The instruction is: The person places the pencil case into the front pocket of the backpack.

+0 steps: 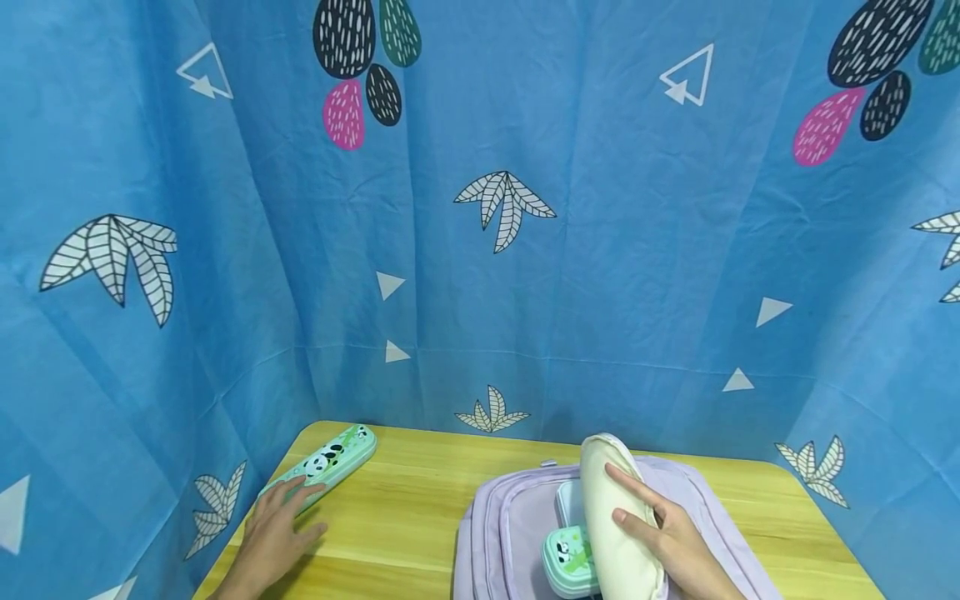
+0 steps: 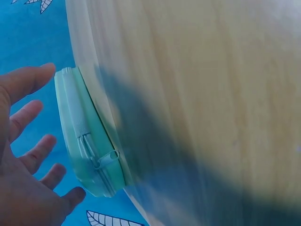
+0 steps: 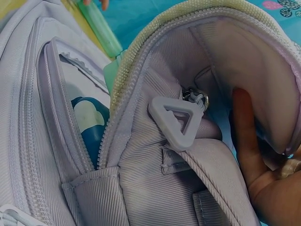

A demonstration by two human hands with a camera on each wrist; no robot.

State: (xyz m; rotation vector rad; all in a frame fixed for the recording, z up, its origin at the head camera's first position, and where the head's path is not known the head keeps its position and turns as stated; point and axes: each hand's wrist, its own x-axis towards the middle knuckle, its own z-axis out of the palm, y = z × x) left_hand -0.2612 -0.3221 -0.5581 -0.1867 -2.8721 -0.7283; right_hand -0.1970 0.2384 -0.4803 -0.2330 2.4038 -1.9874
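A long mint-green pencil case with a panda print lies at the far left corner of the wooden table. My left hand reaches flat toward its near end, fingers straight and spread; in the left wrist view the left hand hovers beside the case's zipper side. My right hand holds a cream pouch upright over an open lilac backpack, thumb on its front. A small green panda case sits in the backpack beside the pouch.
Blue patterned cloth walls in the table on three sides. In the right wrist view the backpack shows a triangular zipper pull and a pocket with a teal and white item. Bare wood lies between my hands.
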